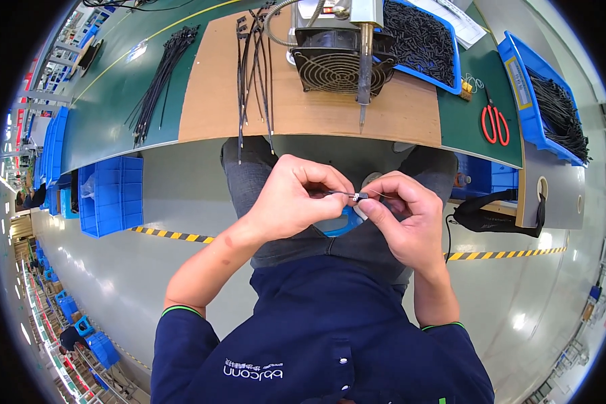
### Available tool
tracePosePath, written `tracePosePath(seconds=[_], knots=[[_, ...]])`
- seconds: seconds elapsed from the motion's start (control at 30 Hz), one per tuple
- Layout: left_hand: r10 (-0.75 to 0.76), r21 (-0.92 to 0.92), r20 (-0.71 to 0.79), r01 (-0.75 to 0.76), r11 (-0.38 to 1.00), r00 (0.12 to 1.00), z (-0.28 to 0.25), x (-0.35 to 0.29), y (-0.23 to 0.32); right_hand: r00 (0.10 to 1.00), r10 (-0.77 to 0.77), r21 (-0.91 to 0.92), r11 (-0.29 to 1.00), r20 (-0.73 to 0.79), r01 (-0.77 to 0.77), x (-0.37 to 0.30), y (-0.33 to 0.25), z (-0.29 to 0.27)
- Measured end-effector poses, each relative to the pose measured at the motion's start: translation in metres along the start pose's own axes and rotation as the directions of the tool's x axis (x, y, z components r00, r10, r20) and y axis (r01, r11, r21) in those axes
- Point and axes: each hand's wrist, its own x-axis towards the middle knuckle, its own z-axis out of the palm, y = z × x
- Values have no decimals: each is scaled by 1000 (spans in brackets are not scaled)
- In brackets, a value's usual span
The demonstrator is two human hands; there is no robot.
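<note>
My two hands meet in front of my lap, just off the near edge of the bench. My left hand (301, 192) is closed, pinching a thin black cable (341, 193) whose end points right. Between thumb and forefinger, my right hand (409, 214) grips a small black connector (361, 196) with a whitish part on its left. Cable end and connector meet between the fingertips; whether they are joined, I cannot tell. A fine thin wire (386, 196) shows beside the right fingers.
On the bench stand a soldering iron (364, 81), a black fan (337, 71) and a blue tray (459, 60) of small black parts. Black cables (252, 74) lie left, some overhanging the edge; another bundle (161, 81) lies farther left. Red-handled scissors (495, 124) and a blue bin (518, 81) of cables are right.
</note>
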Motion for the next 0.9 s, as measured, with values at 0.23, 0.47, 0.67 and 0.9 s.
tracePosePath(seconds=[0.23, 0.47, 0.67, 0.9], knots=[[55, 91, -86, -47, 995, 995, -5, 10, 6, 987, 96, 202, 977, -129, -69, 4, -5, -5], [189, 299, -133, -143, 943, 973, -8, 26, 12, 973, -60, -25, 998, -221, 56, 7, -1, -8], [265, 393, -129, -196, 899, 956, -6, 38, 15, 899, -330, -261, 930, -289, 258, 19, 11, 1], [302, 444, -169, -201, 873, 938, -4, 45, 13, 901, -205, -100, 979, -383, 180, 29, 19, 21]])
